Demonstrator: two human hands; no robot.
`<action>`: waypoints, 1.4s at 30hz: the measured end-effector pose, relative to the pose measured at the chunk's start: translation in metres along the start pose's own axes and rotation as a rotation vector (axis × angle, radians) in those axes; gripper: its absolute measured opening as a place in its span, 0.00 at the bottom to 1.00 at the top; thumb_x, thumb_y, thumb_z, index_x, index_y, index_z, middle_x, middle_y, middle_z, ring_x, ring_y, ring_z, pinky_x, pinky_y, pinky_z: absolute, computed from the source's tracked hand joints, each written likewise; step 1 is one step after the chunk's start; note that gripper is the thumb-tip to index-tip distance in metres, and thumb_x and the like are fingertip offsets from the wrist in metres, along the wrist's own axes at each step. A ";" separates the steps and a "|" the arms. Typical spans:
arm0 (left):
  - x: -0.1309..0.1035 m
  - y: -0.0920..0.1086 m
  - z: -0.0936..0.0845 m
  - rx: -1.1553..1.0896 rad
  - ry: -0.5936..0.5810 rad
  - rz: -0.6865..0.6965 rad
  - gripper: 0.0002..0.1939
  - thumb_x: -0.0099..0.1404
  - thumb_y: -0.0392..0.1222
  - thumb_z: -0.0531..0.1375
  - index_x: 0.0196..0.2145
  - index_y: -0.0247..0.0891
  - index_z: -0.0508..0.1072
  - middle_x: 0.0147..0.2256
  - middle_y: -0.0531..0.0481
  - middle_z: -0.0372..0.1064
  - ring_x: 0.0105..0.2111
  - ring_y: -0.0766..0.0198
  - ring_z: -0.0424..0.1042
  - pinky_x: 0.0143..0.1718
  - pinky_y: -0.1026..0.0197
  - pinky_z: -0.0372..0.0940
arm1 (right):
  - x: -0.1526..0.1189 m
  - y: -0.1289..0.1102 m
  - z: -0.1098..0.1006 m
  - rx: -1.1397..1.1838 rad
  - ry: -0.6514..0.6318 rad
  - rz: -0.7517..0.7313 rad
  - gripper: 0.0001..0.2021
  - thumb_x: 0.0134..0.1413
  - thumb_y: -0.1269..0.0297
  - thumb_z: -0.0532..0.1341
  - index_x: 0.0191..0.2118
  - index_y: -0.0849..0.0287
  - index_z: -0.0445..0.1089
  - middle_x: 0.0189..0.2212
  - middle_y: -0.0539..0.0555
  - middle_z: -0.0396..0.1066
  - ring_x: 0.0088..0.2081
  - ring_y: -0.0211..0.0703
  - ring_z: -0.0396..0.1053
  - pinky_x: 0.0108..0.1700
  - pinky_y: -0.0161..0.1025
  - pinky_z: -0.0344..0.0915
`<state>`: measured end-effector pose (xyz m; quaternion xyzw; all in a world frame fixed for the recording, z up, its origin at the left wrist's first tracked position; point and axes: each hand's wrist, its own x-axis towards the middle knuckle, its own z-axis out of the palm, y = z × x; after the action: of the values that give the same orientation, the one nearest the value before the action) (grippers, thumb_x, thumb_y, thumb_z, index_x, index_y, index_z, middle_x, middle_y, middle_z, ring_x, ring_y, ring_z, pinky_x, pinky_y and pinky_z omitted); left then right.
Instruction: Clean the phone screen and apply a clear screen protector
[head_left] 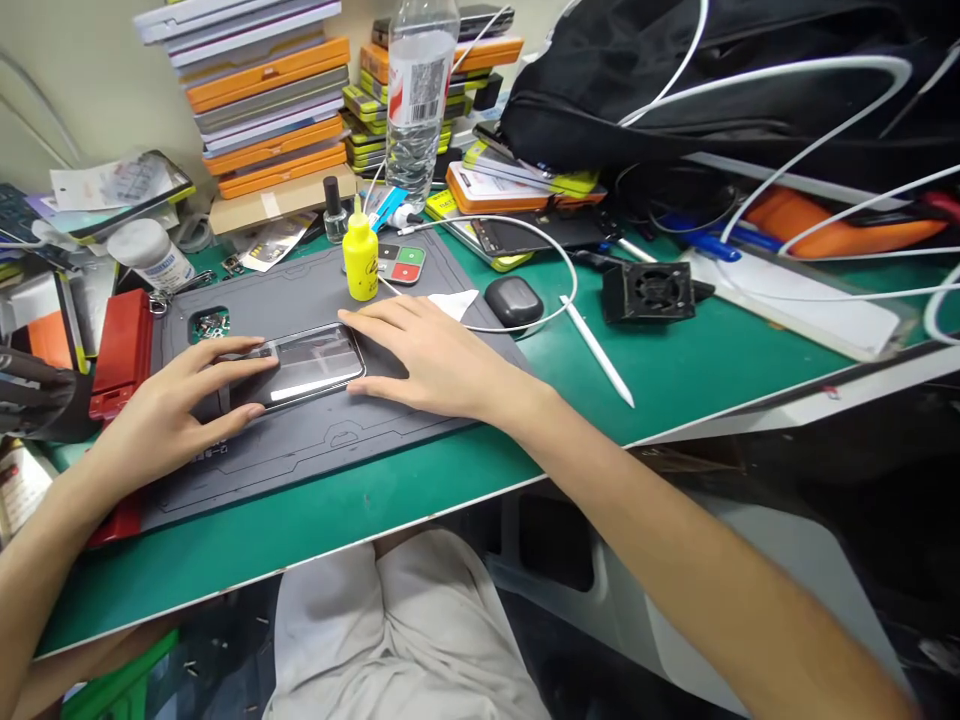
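Note:
A smartphone [311, 368] with a glossy dark screen lies on a dark grey work mat, reflecting a bright strip of light. My left hand [187, 395] holds its left end, thumb at the near edge and fingertips on the glass. Across the right end, my right hand [442, 360] grips with the thumb at the near corner and the index finger at the far one. My palms hide part of the mat [405, 425] around it. Just beyond the phone stands a yellow dropper bottle [361, 262].
A red clamp-like block [124, 350] borders the mat's left side. To the right are a black earbud case [514, 302], a white stylus [598, 352] and a small black fan [649, 292]. A water bottle [421, 100] and stacked orange boxes [270, 90] stand behind. White cables loop over the right.

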<state>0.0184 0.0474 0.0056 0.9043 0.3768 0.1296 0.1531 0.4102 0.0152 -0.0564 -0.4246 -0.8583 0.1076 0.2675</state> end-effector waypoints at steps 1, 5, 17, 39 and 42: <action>0.000 0.000 0.000 0.000 0.001 0.004 0.32 0.89 0.77 0.67 0.78 0.64 0.88 0.82 0.47 0.79 0.79 0.35 0.81 0.84 0.36 0.76 | 0.001 0.000 0.000 -0.001 -0.002 0.004 0.39 0.87 0.41 0.71 0.88 0.58 0.74 0.79 0.71 0.82 0.78 0.76 0.78 0.83 0.77 0.74; 0.001 0.000 0.000 0.000 -0.010 0.012 0.32 0.88 0.77 0.67 0.78 0.65 0.88 0.82 0.46 0.79 0.79 0.34 0.81 0.85 0.35 0.75 | 0.003 0.000 -0.001 -0.002 -0.007 0.023 0.39 0.87 0.40 0.71 0.88 0.57 0.75 0.78 0.70 0.82 0.77 0.76 0.78 0.82 0.76 0.75; 0.003 -0.005 0.002 0.068 -0.062 0.066 0.34 0.93 0.77 0.61 0.82 0.62 0.84 0.85 0.45 0.76 0.80 0.37 0.79 0.87 0.36 0.72 | 0.006 0.001 -0.001 0.002 -0.022 0.014 0.35 0.88 0.43 0.71 0.84 0.61 0.78 0.76 0.72 0.82 0.76 0.76 0.77 0.81 0.73 0.73; -0.001 -0.011 0.004 0.118 -0.087 0.117 0.34 0.96 0.74 0.57 0.86 0.64 0.80 0.88 0.45 0.72 0.83 0.36 0.76 0.88 0.33 0.71 | 0.002 0.003 -0.001 0.053 -0.018 0.025 0.32 0.89 0.42 0.68 0.83 0.53 0.80 0.76 0.69 0.83 0.76 0.78 0.76 0.80 0.76 0.72; -0.001 -0.012 0.004 0.126 -0.087 0.127 0.33 0.96 0.73 0.57 0.86 0.65 0.79 0.88 0.45 0.71 0.83 0.36 0.76 0.88 0.33 0.71 | 0.002 0.003 -0.001 0.047 -0.013 0.023 0.32 0.89 0.42 0.68 0.83 0.54 0.80 0.76 0.69 0.83 0.76 0.77 0.76 0.81 0.76 0.72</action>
<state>0.0111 0.0537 -0.0028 0.9389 0.3192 0.0757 0.1038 0.4119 0.0184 -0.0560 -0.4272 -0.8524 0.1337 0.2705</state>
